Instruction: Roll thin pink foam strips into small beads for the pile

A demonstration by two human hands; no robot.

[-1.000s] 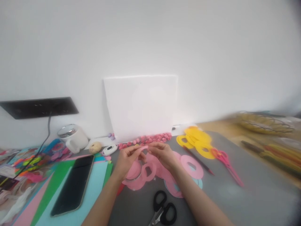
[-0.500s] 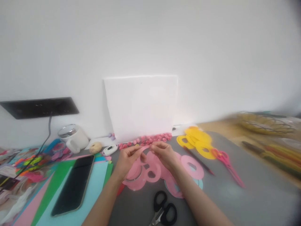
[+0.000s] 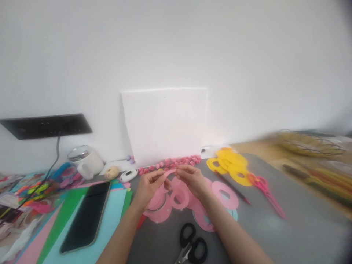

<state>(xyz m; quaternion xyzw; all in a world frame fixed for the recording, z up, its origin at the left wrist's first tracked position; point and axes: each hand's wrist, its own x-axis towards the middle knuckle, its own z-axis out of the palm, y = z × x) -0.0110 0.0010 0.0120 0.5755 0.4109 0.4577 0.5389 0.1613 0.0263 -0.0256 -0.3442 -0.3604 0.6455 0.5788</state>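
Between my two hands, above the grey mat, runs a narrow curved strip of pink paper (image 3: 169,172). One end is pinched in the fingertips of my left hand (image 3: 150,187). My right hand (image 3: 191,179) grips the other end between thumb and forefinger. Just below hangs or lies a pink paper ring (image 3: 180,200); whether it joins the strip I cannot tell. Flat pink paper rings (image 3: 224,195) are spread beneath and around both hands. Nearer to me, black-handled scissors (image 3: 192,245) rest on the mat. Small pink rolled paper pieces (image 3: 181,161) line the back.
To the left lie a phone (image 3: 86,216) on coloured paper sheets (image 3: 117,205), a white mug (image 3: 87,163) and craft supplies (image 3: 35,190). Yellow paper rings (image 3: 231,161), a pencil (image 3: 232,187) and pink scissors (image 3: 265,192) lie right. A white board (image 3: 166,124) leans against the wall.
The pink ring below the hands has shifted slightly up and to the right. Both hands keep almost the same place and grip.
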